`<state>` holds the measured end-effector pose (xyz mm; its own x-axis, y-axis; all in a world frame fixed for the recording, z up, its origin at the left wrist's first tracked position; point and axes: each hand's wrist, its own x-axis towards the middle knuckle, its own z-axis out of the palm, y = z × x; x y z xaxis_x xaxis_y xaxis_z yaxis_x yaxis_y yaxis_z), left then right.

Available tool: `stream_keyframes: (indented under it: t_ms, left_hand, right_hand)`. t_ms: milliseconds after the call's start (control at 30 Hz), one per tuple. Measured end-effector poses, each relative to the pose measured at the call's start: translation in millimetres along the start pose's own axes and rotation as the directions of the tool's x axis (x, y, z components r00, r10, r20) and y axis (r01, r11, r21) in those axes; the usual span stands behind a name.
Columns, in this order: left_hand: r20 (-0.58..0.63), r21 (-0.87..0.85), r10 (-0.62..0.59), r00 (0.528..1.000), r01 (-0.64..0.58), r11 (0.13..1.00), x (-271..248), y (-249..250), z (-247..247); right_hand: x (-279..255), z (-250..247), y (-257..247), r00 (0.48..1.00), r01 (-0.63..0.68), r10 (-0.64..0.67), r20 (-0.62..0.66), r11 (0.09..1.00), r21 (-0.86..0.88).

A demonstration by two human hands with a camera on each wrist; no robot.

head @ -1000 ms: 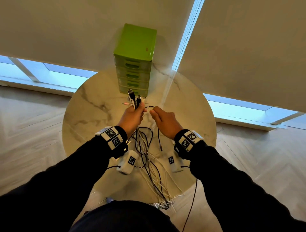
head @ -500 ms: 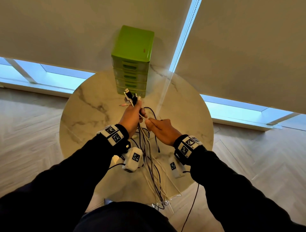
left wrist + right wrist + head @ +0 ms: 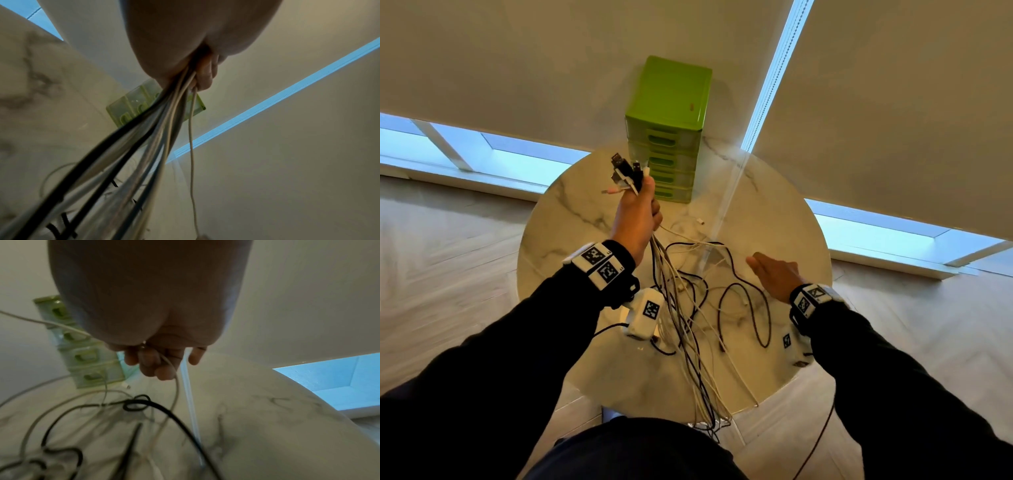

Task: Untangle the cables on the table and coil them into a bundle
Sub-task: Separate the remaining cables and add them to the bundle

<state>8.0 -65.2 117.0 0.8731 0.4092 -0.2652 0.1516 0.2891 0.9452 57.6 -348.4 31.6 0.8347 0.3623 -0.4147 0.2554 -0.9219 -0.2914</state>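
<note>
My left hand is raised above the round marble table and grips a bunch of black and white cables just below their plugs, which stick up out of the fist. The strands hang down across the table and over its near edge. In the left wrist view the fist closes round the same cables. My right hand is low at the right. Its curled fingers have a thin white cable running through them. A black cable lies looped on the table.
A green drawer unit stands at the table's far edge, just behind the raised plugs. A small white plug lies loose near it. Window blinds hang behind. Wooden floor surrounds the table on both sides.
My left hand has lifted the bunch higher and farther away. My right hand has drawn away from it, down and to the right, and more cable now lies spread on the table.
</note>
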Motion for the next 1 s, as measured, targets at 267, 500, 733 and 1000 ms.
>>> stream_keyframes:
  t_ms: [267, 500, 733, 1000]
  left_hand:
    - [0.217, 0.367, -0.067, 0.974, -0.018, 0.93, -20, -39, 25]
    - [0.193, 0.263, -0.134, 0.972, 0.08, 0.961, -22, -34, 32]
    - [0.004, 0.122, -0.102, 0.995, 0.101, 0.987, -8, -28, 31]
    - [-0.078, -0.058, -0.038, 0.996, 0.034, 0.998, 13, 7, -4]
  right_hand:
    - [7, -37, -89, 0.956, 0.162, -0.075, -0.282, 0.939, 0.302]
    - [-15, -20, -119, 0.898, 0.405, -0.364, -0.246, 0.903, 0.144]
    - [-27, -6, -89, 0.915, 0.404, -0.386, -0.119, 0.861, 0.309]
    - [-28, 23, -13, 0.968, 0.081, -0.09, 0.233, 0.996, 0.048]
